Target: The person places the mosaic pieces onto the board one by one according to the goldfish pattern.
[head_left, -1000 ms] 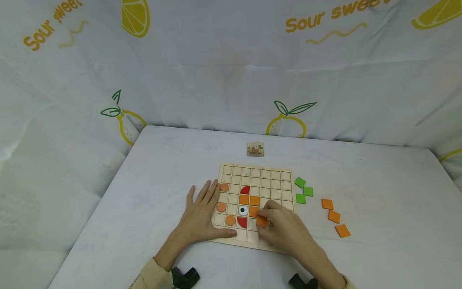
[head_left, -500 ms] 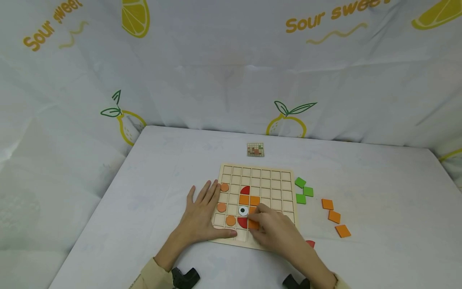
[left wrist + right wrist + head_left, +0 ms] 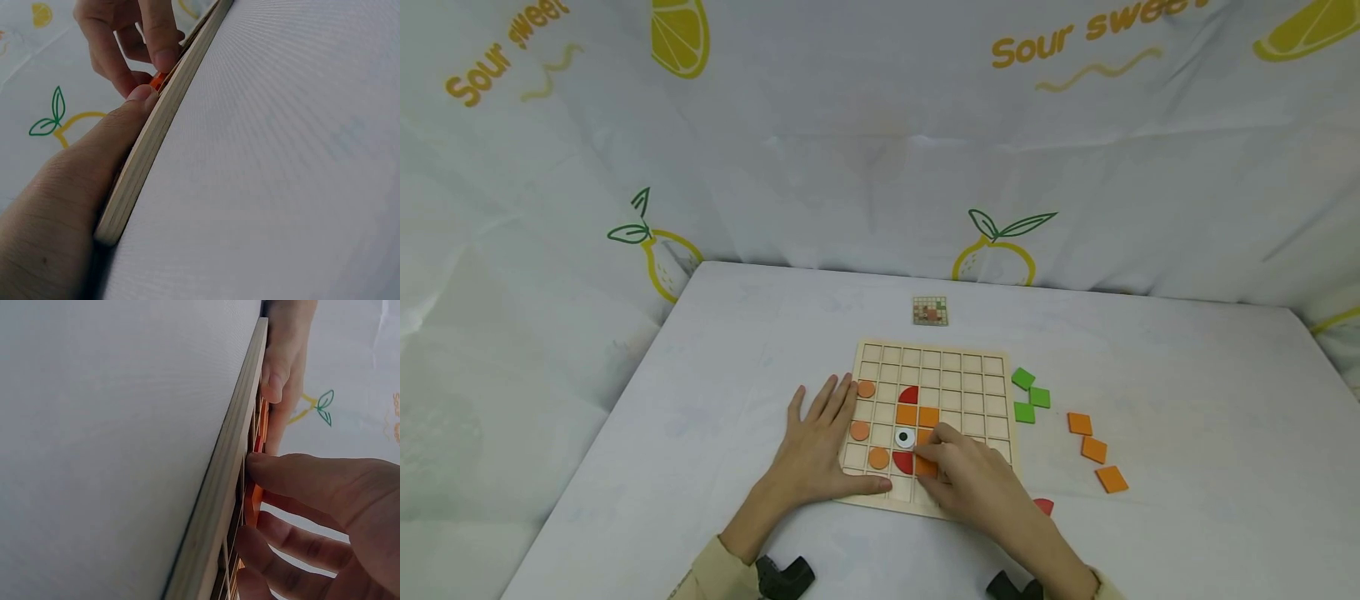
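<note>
A wooden grid board (image 3: 972,382) lies on the table. My left hand (image 3: 811,454) is spread at its left side, the thumb lying on the near left part. With thumb and fingers my right hand (image 3: 979,473) pinches an orange square tile (image 3: 927,467), right of the lower red quarter-round tile (image 3: 903,462). In the right wrist view this orange tile (image 3: 252,503) sits at the board's surface between the fingertips; whether it is fully seated I cannot tell. A white eye disc (image 3: 905,437), an upper red quarter-round tile (image 3: 909,395), orange squares (image 3: 906,415) and orange discs (image 3: 878,458) occupy other cells.
Three green tiles (image 3: 1024,412) lie beside the board's right edge, and three loose orange squares (image 3: 1093,450) farther right. A red piece (image 3: 1043,506) shows partly behind my right wrist. Behind the board lies a small pattern card (image 3: 930,311).
My right hand has moved left with the orange square tile, bringing it down beside the lower red quarter-round tile. The red piece by the right wrist has come into view. The left hand stays put.
</note>
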Demonstrator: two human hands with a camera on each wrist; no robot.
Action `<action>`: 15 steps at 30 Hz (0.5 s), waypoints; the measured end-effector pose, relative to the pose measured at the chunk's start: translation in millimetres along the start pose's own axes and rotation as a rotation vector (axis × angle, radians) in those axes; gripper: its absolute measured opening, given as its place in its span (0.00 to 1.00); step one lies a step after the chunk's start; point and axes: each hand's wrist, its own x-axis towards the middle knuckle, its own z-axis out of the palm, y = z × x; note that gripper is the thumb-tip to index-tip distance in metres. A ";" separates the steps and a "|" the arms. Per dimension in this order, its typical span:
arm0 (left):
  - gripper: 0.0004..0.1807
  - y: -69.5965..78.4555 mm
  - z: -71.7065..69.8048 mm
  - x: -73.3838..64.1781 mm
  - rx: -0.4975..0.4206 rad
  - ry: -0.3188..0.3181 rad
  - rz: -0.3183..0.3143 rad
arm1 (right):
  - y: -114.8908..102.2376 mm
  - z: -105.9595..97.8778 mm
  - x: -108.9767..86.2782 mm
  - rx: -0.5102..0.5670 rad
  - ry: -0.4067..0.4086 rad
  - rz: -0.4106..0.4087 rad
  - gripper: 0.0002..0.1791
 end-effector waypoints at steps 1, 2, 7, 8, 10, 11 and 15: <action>0.75 0.1 0.0 0.0 -0.002 -0.001 0.000 | -0.2 0.1 -0.1 0.000 0.001 0.001 0.12; 0.75 0.1 0.0 0.0 -0.004 -0.002 -0.001 | -0.5 0.1 -0.1 -0.001 0.001 0.001 0.12; 0.75 -0.2 0.8 0.6 -0.001 -0.003 -0.001 | -2.0 0.2 -0.1 -0.007 0.004 0.014 0.13; 0.75 -0.2 1.0 0.7 -0.001 -0.002 -0.001 | -2.3 0.3 0.0 -0.007 0.004 0.017 0.13; 0.75 -0.4 1.1 0.8 0.001 0.000 0.001 | -2.3 0.5 0.0 -0.010 0.006 0.018 0.13; 0.75 -0.5 1.1 0.8 0.002 0.001 0.001 | -2.3 0.5 0.0 -0.009 0.008 0.019 0.12; 0.75 -0.7 0.9 0.5 -0.003 0.003 0.001 | -1.8 -0.3 -1.2 -0.021 0.022 0.027 0.12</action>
